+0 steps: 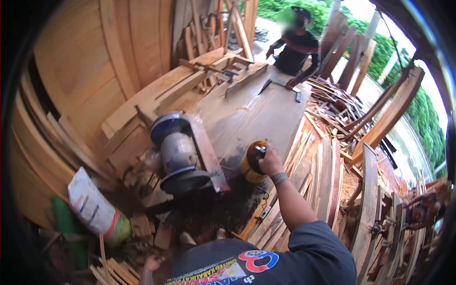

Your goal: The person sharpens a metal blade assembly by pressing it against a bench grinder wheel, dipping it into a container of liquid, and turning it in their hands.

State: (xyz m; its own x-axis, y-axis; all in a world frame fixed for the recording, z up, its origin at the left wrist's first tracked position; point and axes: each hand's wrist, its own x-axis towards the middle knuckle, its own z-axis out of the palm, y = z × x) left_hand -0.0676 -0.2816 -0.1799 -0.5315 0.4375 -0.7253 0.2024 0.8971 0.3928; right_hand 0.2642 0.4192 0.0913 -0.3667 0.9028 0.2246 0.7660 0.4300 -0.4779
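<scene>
My right hand (271,162) reaches forward over the front of the worktable, its fingers closed around something black and partly shiny. That dark piece (260,150) sits at the mouth of a yellow-brown round container (251,172); whether I grip the container itself cannot be made out. Left of it stands a bench grinder (178,151) with a wheel at each end and a flat guard along its side. Down at the lower left, my left hand (152,262) hangs beside my body near some wood strips (121,271). Its fingers are too small and blurred to read.
Across the worktable (228,116), another person (297,52) leans with one hand near a small dark block (298,97). Long wood strips (308,180) and offcuts lie along the right. Wood panels (85,57) line the left wall, with a white-and-green sack (95,204) below.
</scene>
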